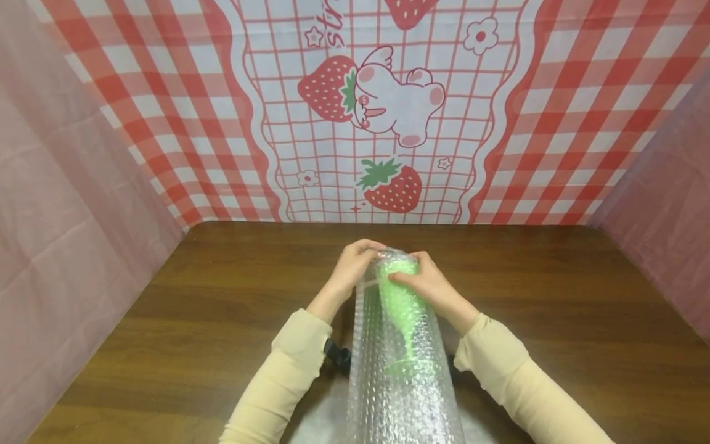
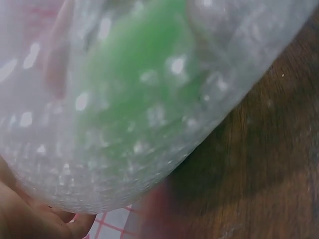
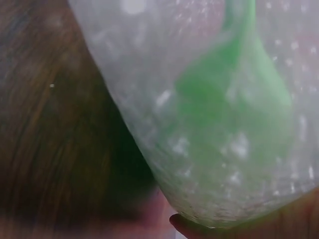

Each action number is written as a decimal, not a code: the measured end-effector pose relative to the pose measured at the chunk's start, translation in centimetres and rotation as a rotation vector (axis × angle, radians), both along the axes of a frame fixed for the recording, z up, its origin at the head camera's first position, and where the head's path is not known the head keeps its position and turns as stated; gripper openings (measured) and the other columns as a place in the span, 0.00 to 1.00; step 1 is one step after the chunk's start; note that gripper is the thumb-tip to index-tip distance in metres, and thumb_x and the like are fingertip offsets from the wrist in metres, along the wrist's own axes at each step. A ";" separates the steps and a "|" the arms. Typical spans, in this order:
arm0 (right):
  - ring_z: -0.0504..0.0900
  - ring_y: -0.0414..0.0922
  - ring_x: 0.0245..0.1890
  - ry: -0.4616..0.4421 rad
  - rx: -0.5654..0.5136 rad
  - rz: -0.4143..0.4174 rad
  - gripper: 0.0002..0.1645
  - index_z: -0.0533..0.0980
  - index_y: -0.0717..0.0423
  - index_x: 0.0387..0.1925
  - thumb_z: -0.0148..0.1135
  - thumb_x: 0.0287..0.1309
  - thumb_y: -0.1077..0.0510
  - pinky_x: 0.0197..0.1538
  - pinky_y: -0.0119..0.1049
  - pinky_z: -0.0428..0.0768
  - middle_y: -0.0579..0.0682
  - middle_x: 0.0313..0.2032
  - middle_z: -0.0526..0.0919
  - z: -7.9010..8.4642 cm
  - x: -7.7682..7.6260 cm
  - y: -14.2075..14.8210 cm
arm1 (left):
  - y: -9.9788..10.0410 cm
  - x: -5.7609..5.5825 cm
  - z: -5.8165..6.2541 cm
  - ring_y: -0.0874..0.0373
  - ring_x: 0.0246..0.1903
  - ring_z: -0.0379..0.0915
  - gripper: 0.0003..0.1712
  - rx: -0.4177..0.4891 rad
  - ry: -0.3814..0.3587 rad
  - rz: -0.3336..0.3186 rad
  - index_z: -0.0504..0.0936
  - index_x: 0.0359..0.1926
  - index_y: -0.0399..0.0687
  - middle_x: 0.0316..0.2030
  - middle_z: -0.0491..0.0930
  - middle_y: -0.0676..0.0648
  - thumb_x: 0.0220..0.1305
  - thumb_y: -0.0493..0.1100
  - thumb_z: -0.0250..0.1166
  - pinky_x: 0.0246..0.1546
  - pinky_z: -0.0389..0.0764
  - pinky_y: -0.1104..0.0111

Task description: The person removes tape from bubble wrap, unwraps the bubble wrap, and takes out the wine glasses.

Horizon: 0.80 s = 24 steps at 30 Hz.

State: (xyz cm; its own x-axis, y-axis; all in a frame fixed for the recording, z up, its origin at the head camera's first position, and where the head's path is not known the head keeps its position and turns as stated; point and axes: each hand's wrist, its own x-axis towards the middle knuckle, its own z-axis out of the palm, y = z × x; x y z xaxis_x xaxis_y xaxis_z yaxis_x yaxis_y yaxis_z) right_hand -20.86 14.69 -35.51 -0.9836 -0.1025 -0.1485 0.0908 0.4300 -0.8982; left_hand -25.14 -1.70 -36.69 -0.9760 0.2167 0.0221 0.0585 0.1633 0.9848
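Backdrop cloth, red-and-white check, strawberry print. Curtains, pink, both sides. Table, dark brown wood grain. Bubble wrap, clear, rolled lengthwise. Goblet, green, inside the wrap, bowl toward the far end, foot nearer the person. Right hand: grips wrap around bowl, thumb on top. Left hand: fingers curled, holding wrap's far edge.

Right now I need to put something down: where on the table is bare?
Bare tabletop lies between left sleeve and left curtain, and between right sleeve and right curtain. Bubble wrap and green goblet crowd the middle.
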 end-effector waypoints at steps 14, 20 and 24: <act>0.74 0.47 0.34 0.004 -0.019 -0.003 0.40 0.53 0.66 0.59 0.60 0.51 0.52 0.33 0.35 0.79 0.64 0.49 0.68 -0.1 0.1 0.4 | -0.6 -0.1 -0.1 0.55 0.36 0.76 0.12 0.056 -0.029 0.044 0.79 0.44 0.43 0.38 0.80 0.43 0.60 0.39 0.55 0.43 0.78 0.65; 0.75 0.45 0.31 -0.005 -0.049 0.003 0.39 0.53 0.66 0.58 0.60 0.52 0.52 0.33 0.34 0.79 0.63 0.47 0.68 -0.3 0.1 0.5 | -1.0 0.0 -0.1 0.51 0.38 0.77 0.13 0.079 -0.047 0.048 0.78 0.45 0.42 0.38 0.81 0.41 0.60 0.38 0.55 0.41 0.80 0.62; 0.74 0.47 0.38 -0.005 -0.024 0.012 0.42 0.52 0.66 0.60 0.60 0.53 0.50 0.38 0.34 0.77 0.64 0.51 0.67 -0.4 0.2 0.7 | -1.3 0.0 -0.2 0.57 0.37 0.77 0.13 0.068 -0.046 0.057 0.78 0.44 0.44 0.37 0.82 0.43 0.59 0.39 0.56 0.37 0.80 0.61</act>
State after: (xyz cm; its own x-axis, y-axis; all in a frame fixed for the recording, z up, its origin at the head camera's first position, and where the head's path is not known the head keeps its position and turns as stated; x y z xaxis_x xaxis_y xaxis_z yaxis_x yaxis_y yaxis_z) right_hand -20.64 15.34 -35.87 -0.9815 -0.1175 -0.1511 0.0908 0.4092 -0.9079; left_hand -25.14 -3.02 -36.86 -0.9871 0.1600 -0.0102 0.0057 0.0980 0.9952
